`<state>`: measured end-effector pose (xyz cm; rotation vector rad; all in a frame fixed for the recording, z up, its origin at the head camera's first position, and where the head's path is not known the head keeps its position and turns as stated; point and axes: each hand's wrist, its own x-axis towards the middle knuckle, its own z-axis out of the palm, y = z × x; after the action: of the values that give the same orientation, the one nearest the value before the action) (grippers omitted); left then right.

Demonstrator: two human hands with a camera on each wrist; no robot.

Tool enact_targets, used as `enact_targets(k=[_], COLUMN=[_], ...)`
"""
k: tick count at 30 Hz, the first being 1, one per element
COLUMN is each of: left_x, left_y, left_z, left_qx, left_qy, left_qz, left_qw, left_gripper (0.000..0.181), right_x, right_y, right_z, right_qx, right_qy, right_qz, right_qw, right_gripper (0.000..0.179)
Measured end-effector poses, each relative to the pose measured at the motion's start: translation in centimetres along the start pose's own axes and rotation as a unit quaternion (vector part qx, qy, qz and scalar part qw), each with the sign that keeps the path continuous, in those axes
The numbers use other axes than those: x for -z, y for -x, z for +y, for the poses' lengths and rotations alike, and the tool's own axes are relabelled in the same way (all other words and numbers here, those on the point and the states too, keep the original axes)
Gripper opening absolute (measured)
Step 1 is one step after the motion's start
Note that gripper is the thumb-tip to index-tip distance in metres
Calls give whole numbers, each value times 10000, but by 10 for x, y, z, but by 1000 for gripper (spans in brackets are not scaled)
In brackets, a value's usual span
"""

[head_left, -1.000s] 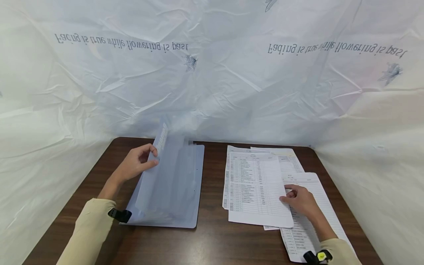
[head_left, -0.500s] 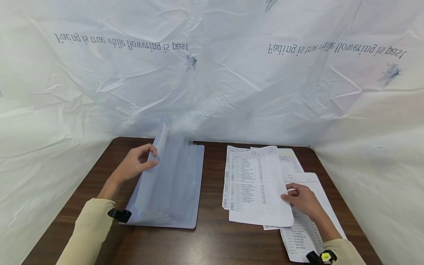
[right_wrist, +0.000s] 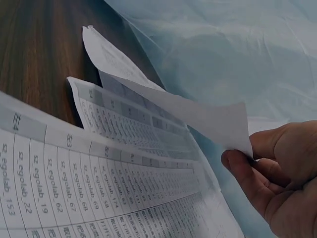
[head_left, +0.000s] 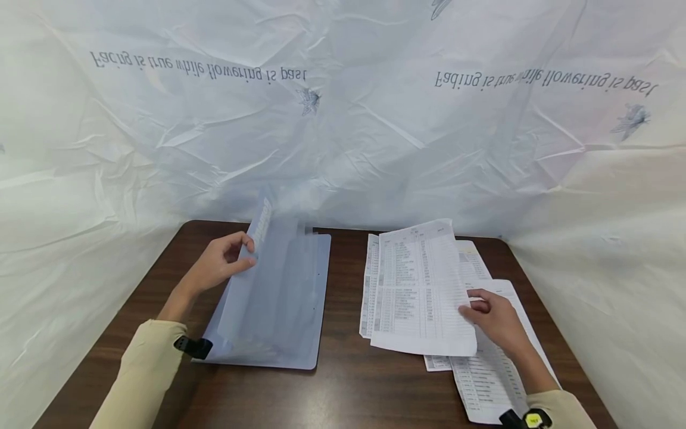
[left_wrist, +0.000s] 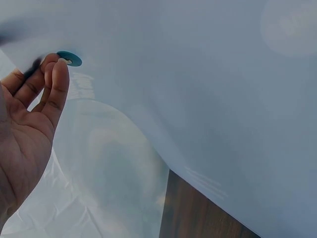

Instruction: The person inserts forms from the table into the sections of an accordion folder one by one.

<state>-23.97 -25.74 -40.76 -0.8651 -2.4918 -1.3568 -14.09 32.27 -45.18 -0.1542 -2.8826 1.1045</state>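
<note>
A translucent blue plastic folder (head_left: 278, 298) lies on the dark wooden table (head_left: 343, 381) at the left. My left hand (head_left: 222, 262) pinches its front flap (head_left: 265, 229) and holds it raised; the left wrist view shows my fingertips (left_wrist: 54, 74) against the flap (left_wrist: 208, 89). To the right lies a stack of printed sheets (head_left: 370, 286). My right hand (head_left: 490, 316) pinches the right edge of the top printed sheet (head_left: 420, 286) and lifts it off the stack; in the right wrist view that sheet (right_wrist: 198, 114) curls above the pages beneath (right_wrist: 99, 173).
More printed sheets (head_left: 493, 369) lie under and in front of my right hand, reaching the table's front right. Crinkled white plastic sheeting (head_left: 343, 119) with printed text walls in the table at the back and both sides. Both sleeves are tan.
My right hand has lifted the top sheet, whose far end has risen off the stack. The left hand and the folder flap have not moved.
</note>
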Motion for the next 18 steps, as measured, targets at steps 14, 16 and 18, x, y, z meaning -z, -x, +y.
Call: enact_targets(k=[14, 16, 18], left_x=[1, 1, 1], left_y=[1, 1, 2], left_z=[6, 6, 6], left_qx=[-64, -35, -30], left_qy=[104, 132, 150], left_qz=[-9, -16, -31], left_qw=[9999, 9999, 9999], left_gripper=[18, 18, 18], right_x=[9, 11, 12], right_y=[8, 8, 9], right_z=[-19, -22, -24], right_qx=[136, 136, 112], right_qy=[-682, -724, -736], right_qz=[193, 256, 312], right_qw=[9974, 9970, 9967], right_gripper=[37, 38, 39])
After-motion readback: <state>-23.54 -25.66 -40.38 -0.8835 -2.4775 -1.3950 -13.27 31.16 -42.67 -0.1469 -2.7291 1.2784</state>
